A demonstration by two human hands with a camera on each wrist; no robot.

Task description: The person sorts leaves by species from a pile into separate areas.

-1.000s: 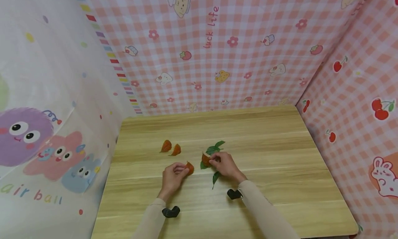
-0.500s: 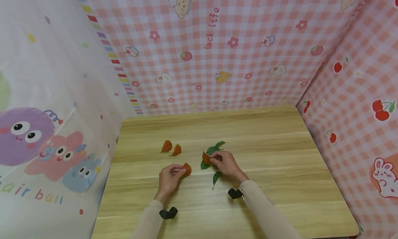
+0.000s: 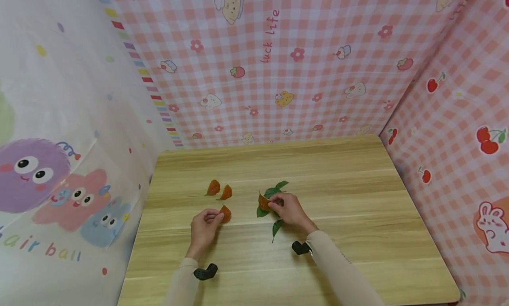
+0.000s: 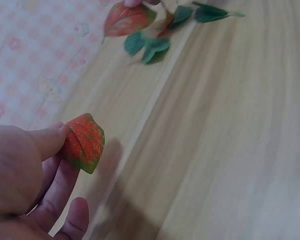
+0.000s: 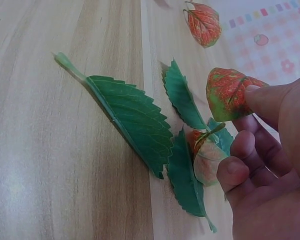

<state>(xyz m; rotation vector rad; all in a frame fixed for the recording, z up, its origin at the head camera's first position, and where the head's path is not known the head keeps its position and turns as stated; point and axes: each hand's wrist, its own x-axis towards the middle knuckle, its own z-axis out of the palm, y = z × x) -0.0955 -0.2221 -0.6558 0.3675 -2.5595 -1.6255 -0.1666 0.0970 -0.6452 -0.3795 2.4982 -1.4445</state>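
From here I see left hand (image 3: 204, 231) with thumb and fingers pinched tight on edge of orange-red leaf (image 4: 85, 144); right hand (image 3: 290, 211) likewise pinching red-and-green leaf (image 5: 231, 94), held over cluster of green leaves (image 5: 184, 182); pale-backed leaf (image 5: 210, 162) lies among cluster; single green leaf (image 5: 132, 117) lies nearer person on wooden tabletop (image 3: 338, 186); I spot two orange leaves (image 3: 214, 187) lying close together beyond left hand.
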